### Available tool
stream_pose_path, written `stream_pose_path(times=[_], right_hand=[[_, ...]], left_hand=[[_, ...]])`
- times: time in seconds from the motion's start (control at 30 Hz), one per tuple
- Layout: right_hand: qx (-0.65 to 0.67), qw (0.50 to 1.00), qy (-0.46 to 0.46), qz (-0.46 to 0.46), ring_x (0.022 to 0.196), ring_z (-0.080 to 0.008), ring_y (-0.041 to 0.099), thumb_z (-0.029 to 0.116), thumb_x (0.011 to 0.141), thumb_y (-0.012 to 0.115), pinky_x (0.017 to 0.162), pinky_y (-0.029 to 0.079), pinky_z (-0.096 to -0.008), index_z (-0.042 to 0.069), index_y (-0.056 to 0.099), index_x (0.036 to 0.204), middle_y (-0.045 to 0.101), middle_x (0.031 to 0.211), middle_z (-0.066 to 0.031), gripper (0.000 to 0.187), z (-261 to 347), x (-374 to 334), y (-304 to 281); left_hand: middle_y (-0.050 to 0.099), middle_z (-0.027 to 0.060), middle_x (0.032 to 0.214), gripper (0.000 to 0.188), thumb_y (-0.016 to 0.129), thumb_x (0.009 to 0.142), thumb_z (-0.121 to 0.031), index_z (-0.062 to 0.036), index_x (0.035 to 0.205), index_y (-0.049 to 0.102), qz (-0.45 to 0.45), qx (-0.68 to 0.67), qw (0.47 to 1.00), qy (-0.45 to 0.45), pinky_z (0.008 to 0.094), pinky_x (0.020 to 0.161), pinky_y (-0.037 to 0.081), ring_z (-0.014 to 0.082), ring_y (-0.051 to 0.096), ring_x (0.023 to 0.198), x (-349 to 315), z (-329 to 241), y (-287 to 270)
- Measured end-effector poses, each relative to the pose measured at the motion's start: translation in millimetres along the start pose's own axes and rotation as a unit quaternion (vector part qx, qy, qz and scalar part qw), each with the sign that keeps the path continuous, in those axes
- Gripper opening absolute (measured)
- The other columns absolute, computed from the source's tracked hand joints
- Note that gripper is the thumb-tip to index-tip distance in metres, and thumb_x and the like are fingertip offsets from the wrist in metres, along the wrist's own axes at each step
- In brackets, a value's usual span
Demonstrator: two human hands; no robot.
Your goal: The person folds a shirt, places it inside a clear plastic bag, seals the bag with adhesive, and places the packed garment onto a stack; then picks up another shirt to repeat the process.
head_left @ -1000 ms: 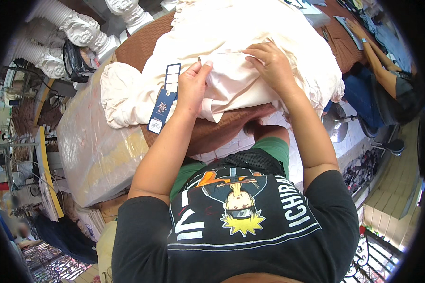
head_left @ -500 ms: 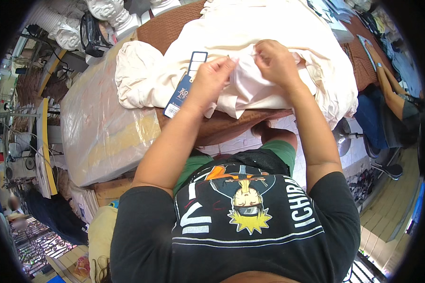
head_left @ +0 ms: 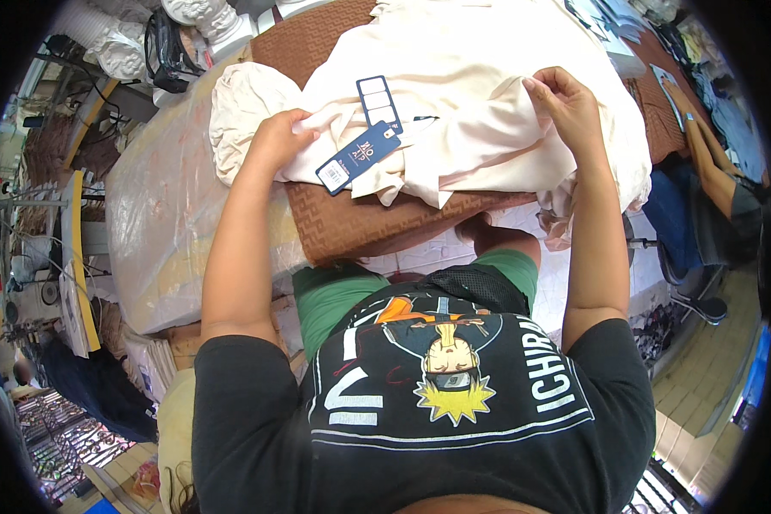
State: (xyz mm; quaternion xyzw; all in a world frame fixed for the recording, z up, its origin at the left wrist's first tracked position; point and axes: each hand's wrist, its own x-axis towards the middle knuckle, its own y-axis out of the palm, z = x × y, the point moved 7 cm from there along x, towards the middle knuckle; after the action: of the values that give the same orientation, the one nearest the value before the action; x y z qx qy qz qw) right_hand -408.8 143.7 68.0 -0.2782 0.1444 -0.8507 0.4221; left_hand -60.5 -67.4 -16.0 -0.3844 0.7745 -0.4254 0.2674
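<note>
A cream garment (head_left: pixel 480 158) lies spread and creased over the brown textured cover (head_left: pixel 343 231) of the table in front of me. My left hand (head_left: pixel 281 141) pinches its fabric on the left side, thumb and fingers pressed together. Farther right, my right hand (head_left: pixel 567 111) grips another edge between thumb and fingertips and lifts it slightly. The cloth between both hands is drawn out sideways. Two navy hang tags lie on the garment near its middle: a tag with a barcode label (head_left: pixel 357 158) and a tag with white panels (head_left: pixel 379 101).
Left of the table is a large plastic-wrapped block (head_left: pixel 188 231). White ornate columns (head_left: pixel 201 17) and a black bag (head_left: pixel 170 56) stand behind it. At the right, another person's arm (head_left: pixel 702 154) reaches over blue cloth (head_left: pixel 715 81). A stool base (head_left: pixel 638 244) is near the table.
My hands have moved apart, the left one leftward and the right one rightward, stretching the garment between them. The hang tags have shifted right and now lie in plain view.
</note>
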Motion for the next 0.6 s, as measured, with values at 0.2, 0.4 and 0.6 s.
stream_pose_path(times=[0.2,0.4,0.6], right_hand=[[0.087,0.916,-0.237,-0.313,0.081,-0.0077,0.057,0.009,0.086,0.068,0.074,0.045,-0.0202,0.002,0.066,0.094,0.066,0.089,-0.0023,0.011,56.2,-33.5,-72.9],[-0.029,0.952,-0.124,-0.28,0.08,-0.0076,0.057,0.012,0.088,0.066,0.077,0.045,-0.0218,0.0,0.064,0.091,0.064,0.086,-0.0014,0.013,-1.4,-48.1,-60.3],[0.128,0.904,-0.192,-0.36,0.08,-0.0099,0.06,0.009,0.091,0.062,0.074,0.049,-0.0215,-0.002,0.06,0.096,0.064,0.091,-0.0062,0.013,46.1,-55.3,-96.5]], left_hand=[[0.068,0.0084,0.092,0.018,0.065,0.079,-0.004,-0.0015,0.097,0.064,-0.405,-0.209,0.88,0.136,0.0285,0.082,0.047,0.0157,0.063,0.089,-58.5,2.2,-90.8],[0.066,0.0017,0.089,0.013,0.062,0.08,0.003,-0.0026,0.091,0.063,-0.342,-0.221,0.902,0.147,0.0244,0.082,0.046,0.0107,0.061,0.087,-72.1,16.9,-70.2],[0.063,0.0078,0.103,0.018,0.058,0.088,0.004,-0.0017,0.105,0.058,-0.286,-0.393,0.837,0.249,0.0283,0.088,0.047,0.0149,0.059,0.096,-104.1,-2.7,-124.8]])
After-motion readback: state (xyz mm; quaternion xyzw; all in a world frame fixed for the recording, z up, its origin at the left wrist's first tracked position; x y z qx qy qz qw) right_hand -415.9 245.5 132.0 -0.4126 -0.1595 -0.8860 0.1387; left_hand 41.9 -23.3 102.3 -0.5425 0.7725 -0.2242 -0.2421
